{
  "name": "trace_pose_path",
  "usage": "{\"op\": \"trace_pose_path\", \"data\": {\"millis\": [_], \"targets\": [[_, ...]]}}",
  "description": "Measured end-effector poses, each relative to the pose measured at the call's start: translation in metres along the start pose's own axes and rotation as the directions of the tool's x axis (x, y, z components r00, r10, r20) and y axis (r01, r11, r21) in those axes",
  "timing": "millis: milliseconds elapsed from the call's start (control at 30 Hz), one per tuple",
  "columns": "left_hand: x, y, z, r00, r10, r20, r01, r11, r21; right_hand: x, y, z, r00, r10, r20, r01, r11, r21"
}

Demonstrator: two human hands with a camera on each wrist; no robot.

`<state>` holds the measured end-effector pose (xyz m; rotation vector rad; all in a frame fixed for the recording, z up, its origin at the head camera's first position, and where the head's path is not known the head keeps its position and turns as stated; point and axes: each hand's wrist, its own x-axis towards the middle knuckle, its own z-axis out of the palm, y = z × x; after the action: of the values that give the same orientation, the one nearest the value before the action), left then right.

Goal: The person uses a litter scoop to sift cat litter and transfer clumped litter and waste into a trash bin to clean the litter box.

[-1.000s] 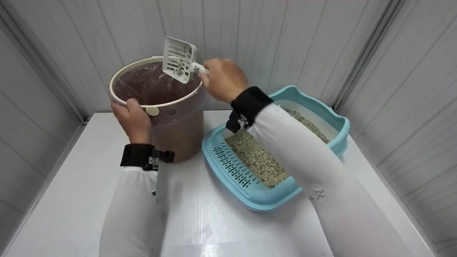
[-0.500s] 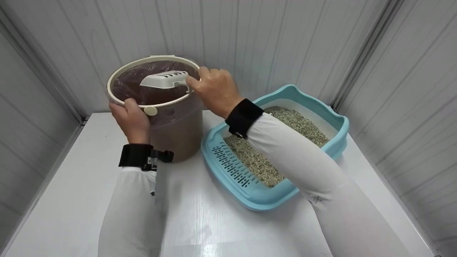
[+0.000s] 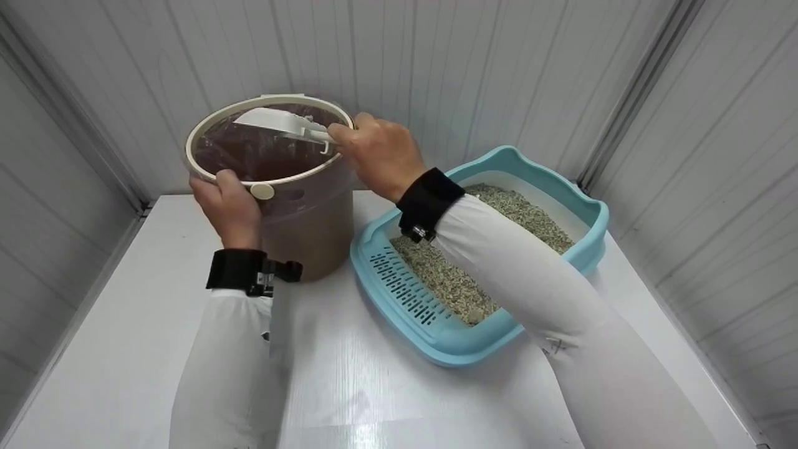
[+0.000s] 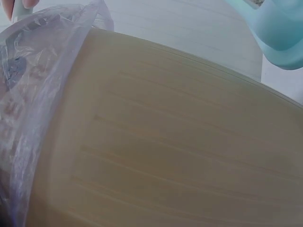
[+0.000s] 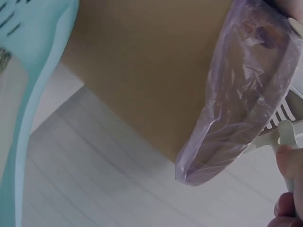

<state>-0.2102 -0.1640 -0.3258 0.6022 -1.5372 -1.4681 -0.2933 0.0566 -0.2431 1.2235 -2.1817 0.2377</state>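
My right hand [image 3: 383,156] grips the handle of a white slotted litter scoop [image 3: 274,120], its head tilted over the mouth of a brown bin [image 3: 312,243]. The scoop's slots and handle show at the right edge of the right wrist view, beside the bag. My left hand [image 3: 227,209] holds the bin's near-left rim, thumb on top and the other fingers largely hidden. A thin purple plastic bag [image 5: 251,90] lines the bin and folds down over its outside. What lies deep in the bin cannot be made out.
Right of the bin stands a light blue litter box [image 3: 461,346] with grainy litter [image 3: 455,280] and a perforated front ledge. My right forearm crosses over it. Both stand on a white table [image 3: 349,386], with panelled walls behind and at both sides.
The scoop, first raised with its slotted face and some clumped bits showing, has tipped over above the bin's mouth, then lifted slightly. My left hand keeps its place on the rim.
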Motion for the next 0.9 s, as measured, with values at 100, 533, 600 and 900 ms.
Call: {"op": "trace_pose_path", "data": {"millis": [100,533,600,900], "targets": [[0.0,0.001,0.0,1.0,-0.005,0.002,0.005,1.0,0.001,0.001,0.001,-0.003,0.998,0.043,0.05,-0.046,0.997,0.062],[0.004,-0.002,0.0,1.0,0.009,-0.015,-0.009,1.0,0.024,-0.006,0.027,-0.022,0.925,0.267,0.27,-0.375,0.754,0.539],[0.004,-0.003,0.001,1.0,0.001,-0.02,0.0,0.999,0.041,-0.011,0.036,-0.027,0.901,0.301,0.314,-0.433,0.681,0.591],[0.001,0.002,0.005,1.0,0.017,0.002,-0.017,1.0,-0.01,-0.069,0.092,-0.073,0.803,0.385,0.455,-0.596,0.547,0.588]]}}
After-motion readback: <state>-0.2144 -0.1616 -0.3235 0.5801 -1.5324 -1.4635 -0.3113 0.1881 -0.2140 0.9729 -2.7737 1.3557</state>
